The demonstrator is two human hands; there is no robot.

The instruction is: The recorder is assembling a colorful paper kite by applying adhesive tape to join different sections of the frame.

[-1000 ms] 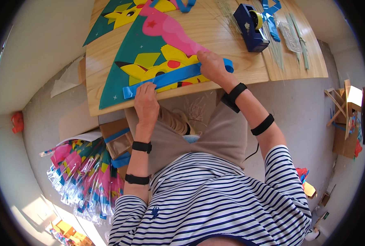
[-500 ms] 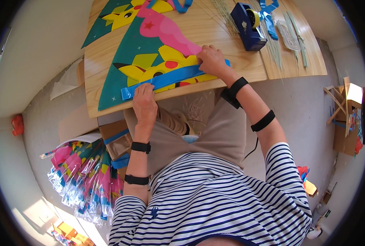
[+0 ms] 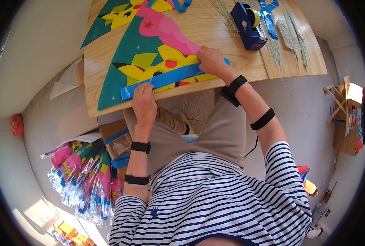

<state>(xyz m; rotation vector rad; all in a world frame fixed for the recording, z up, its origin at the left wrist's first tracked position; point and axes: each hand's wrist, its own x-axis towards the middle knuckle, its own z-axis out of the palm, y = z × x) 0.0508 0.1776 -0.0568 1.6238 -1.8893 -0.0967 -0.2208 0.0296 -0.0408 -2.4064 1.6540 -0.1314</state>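
A blue plastic strip (image 3: 172, 78) lies slantwise across a printed kite sheet (image 3: 127, 52) in green, pink and yellow, along the table's near edge. My left hand (image 3: 144, 102) has its fingers closed together over the strip near its left end; its thumb is hidden. Toward the strip's other end, my right hand (image 3: 212, 62) is curled closed on it, with the knuckles up and the fingertips hidden. The blue end shows just past that hand.
The wooden table (image 3: 215, 35) also bears a second printed sheet (image 3: 108, 18), a blue tape dispenser (image 3: 248, 26), thin pale rods (image 3: 274, 51) and a clear plastic box (image 3: 288, 35). Several wrapped kites (image 3: 84, 176) lie beside a cardboard box (image 3: 119, 143) at my left.
My right hand has shifted very slightly to the left along the strip. The left hand stays in place.
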